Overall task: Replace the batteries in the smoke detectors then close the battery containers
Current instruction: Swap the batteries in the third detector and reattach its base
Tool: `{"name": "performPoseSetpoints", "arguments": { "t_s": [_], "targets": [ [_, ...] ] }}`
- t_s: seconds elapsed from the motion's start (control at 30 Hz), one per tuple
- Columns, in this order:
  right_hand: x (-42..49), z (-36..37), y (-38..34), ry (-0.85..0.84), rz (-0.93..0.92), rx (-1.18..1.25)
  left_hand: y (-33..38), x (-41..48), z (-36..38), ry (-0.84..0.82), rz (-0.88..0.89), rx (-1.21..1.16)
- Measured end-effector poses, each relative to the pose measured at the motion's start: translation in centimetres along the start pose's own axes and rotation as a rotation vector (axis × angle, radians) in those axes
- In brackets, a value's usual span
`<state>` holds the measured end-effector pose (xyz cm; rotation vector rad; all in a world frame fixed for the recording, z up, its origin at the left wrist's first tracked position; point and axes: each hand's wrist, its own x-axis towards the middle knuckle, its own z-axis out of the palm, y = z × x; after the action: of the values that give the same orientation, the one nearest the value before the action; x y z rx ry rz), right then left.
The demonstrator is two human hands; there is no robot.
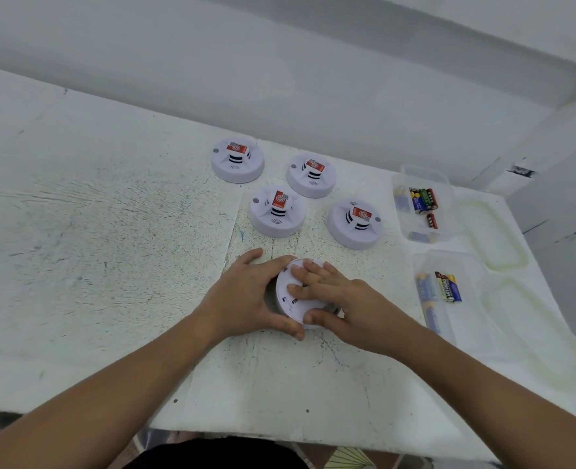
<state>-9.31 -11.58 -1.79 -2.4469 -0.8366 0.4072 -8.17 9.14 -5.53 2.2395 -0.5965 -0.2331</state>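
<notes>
White smoke detector (285, 288) sits rim-gripped in the left hand (246, 296), right hand (351, 299) lying flat on top.

Plain workroom set up as a small servicing station. Bench (111, 231): white-painted, scuffed and scratched, set against bare white walls (280, 62). On it: four white smoke detectors (237, 162) (311, 177) (277, 213) (354, 225) in a cluster; two clear plastic tubs (444, 179) (469, 292) of loose batteries (423, 199), lids (493, 231) alongside. Patterned floor tiles (347, 458) below the near edge.
</notes>
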Motion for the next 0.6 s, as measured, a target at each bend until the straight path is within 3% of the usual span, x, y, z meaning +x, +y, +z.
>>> {"name": "performPoseSetpoints", "arguments": {
  "t_s": [0.4,0.6],
  "targets": [
    [-1.1,1.2,-1.3,0.043,0.062,-0.081,1.0,-0.7,-0.7,0.01,-0.024,-0.069],
    [-2.7,2.3,-1.6,0.272,0.106,0.152,2.0,-0.8,-1.2,-0.023,-0.15,-0.066]
  ]
}}
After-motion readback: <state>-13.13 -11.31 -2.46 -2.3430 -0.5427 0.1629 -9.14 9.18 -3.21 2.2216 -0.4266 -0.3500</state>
